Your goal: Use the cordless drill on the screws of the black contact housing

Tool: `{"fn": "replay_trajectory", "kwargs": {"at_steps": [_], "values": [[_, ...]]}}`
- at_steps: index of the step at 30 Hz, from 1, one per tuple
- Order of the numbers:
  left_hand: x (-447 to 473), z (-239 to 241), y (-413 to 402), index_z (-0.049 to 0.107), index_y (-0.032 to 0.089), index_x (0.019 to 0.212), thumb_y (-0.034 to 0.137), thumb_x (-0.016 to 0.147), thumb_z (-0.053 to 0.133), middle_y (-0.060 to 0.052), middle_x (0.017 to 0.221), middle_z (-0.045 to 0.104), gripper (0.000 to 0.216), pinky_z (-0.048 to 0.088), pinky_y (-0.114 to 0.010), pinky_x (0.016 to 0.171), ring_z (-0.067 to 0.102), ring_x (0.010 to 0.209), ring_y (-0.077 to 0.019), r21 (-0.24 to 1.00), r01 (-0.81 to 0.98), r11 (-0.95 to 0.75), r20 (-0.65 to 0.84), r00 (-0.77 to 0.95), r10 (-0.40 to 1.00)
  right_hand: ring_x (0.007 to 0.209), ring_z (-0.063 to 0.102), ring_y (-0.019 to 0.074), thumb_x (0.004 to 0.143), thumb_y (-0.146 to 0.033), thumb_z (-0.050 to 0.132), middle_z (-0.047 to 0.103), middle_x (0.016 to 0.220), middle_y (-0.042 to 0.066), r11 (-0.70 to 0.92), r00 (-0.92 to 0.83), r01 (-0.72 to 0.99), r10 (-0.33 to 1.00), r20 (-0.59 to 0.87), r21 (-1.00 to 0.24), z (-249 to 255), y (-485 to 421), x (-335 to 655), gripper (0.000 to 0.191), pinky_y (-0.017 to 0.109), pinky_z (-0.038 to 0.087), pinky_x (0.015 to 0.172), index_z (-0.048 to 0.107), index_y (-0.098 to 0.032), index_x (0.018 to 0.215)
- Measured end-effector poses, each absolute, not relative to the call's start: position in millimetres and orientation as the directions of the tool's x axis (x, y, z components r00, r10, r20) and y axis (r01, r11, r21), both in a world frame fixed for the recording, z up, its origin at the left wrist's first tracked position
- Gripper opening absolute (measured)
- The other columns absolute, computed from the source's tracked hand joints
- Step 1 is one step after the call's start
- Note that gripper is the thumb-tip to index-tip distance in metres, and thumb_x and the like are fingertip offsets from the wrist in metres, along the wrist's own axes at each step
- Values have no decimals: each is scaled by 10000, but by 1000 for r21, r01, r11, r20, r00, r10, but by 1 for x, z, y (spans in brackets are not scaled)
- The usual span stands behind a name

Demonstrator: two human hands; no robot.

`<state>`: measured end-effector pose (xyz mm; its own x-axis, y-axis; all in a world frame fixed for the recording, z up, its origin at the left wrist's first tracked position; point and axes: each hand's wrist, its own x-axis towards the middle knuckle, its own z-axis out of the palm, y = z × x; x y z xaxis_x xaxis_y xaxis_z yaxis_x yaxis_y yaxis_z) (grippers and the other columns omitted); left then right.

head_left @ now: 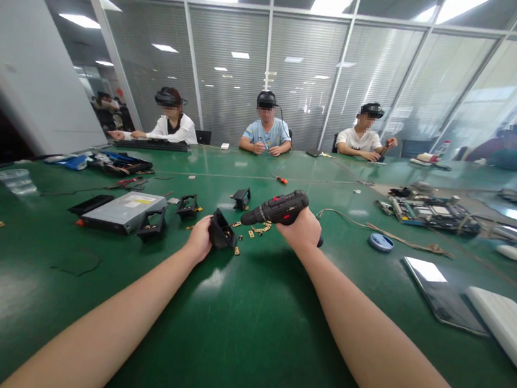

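My left hand is closed round a small black plastic bracket, held just above the green table. My right hand grips a black and red electric screwdriver, its nose pointing left toward the bracket. Several small brass-coloured parts lie scattered on the table between the two hands. Two more black brackets sit a little beyond.
A grey optical drive lies left of my hands. To the right are a circuit board, a blue round lid, a tablet and a white slab. Three people sit at the far side of the table.
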<state>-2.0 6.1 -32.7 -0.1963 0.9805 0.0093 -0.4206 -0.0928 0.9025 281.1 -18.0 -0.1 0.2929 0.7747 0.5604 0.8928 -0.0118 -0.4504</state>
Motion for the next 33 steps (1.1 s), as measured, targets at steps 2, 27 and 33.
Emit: {"fn": "replay_trajectory", "kwargs": {"at_steps": [2,27,33], "values": [[-3,-33,7,708,184,846,323,772,718,-35,808,724,157,587,-339,714,712,744,-229,901,-424,-92,6,-200,980,972,769,356,731,-502,801,791,1046,132,-5,290,893,771,567,-449,-1,-17,282,572,416,571,817,625,-190,1177],[-2,-36,12,686,188,804,333,780,748,-13,764,693,159,567,-318,730,677,705,-197,887,-452,-97,8,-196,981,997,758,362,736,-474,792,785,1086,148,-8,300,882,780,549,-471,5,-23,281,567,430,568,854,614,-183,1189],[-1,-33,10,685,187,776,287,801,701,-13,735,680,105,555,-304,697,662,684,-193,882,-463,-84,-17,-211,977,994,761,363,734,-475,801,786,1085,152,-2,299,879,782,547,-477,5,-23,281,566,431,568,853,618,-180,1181]]}}
